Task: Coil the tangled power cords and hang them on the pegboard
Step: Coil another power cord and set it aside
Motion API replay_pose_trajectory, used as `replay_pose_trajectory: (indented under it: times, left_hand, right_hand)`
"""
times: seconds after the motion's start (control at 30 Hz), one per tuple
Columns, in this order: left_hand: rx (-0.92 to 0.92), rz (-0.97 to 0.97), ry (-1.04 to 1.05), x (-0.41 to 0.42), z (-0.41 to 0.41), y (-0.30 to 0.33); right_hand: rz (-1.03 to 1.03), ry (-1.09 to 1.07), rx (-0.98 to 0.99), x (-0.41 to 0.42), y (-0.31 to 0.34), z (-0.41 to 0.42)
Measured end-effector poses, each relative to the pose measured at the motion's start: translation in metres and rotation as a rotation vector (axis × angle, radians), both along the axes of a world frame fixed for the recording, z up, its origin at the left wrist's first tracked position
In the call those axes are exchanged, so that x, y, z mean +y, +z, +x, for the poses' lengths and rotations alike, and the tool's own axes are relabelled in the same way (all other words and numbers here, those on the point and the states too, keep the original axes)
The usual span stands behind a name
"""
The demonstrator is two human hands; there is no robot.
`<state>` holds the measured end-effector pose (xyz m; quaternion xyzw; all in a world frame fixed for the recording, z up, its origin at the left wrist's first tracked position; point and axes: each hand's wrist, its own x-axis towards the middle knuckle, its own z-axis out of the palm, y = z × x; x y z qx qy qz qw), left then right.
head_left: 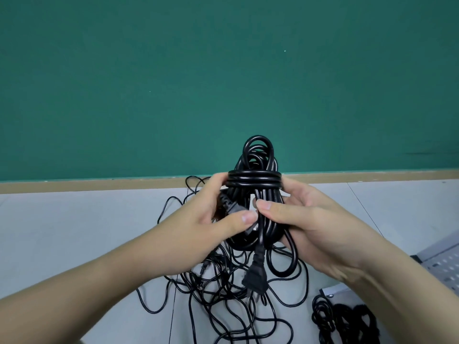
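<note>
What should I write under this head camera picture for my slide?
Two hands, left hand and right hand, hold a coiled black cord above tangled cords on the table.

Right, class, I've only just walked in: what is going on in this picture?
A person is bundling a black power cord. Both hands hold the coil up above a pale floor: the left hand grips it along with one connector, and the right hand pinches its strands from the other side. Several turns are already wrapped across the coil, and its plug hangs loose below. A tangle of cords still lies on the floor underneath. Finished bundles sit at lower right beside a perforated metal board.
</note>
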<state>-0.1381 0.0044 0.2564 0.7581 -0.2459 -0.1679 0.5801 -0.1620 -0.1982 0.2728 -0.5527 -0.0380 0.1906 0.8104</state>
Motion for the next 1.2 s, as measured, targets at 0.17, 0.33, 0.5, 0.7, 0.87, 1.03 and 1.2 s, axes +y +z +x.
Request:
replay_pose_trajectory:
  times: [0.17,0.33,0.5,0.7,0.87,1.03,1.2]
  left_hand:
    - [0.019,-0.114,0.133,-0.016,-0.007,-0.010]
    - [0.131,-0.138,0.191,-0.021,-0.005,-0.009]
    - [0.234,-0.123,0.182,-0.022,-0.005,-0.006]
    - [0.296,-0.162,0.101,-0.011,-0.006,-0.002]
    - [0.255,-0.188,0.064,-0.006,-0.010,0.002]
    - [0.015,-0.155,0.232,-0.002,-0.004,0.005]
    - [-0.376,-0.011,0.211,0.008,0.001,0.013]
  right_hand:
    - [0.006,-0.031,-0.019,0.006,-0.002,0.000]
    - [-0.068,0.010,-0.026,0.001,0.003,-0.001]
    - [-0.168,-0.013,0.026,0.001,0.002,0.000]
    - [-0.085,-0.023,0.069,-0.003,0.003,-0.001]
    - [-0.012,-0.052,0.031,-0.004,0.004,-0.002]
    - [-0.049,-0.053,-0.010,-0.007,0.003,0.000]
    - [-0.102,-0.054,-0.058,-0.004,0.001,0.001]
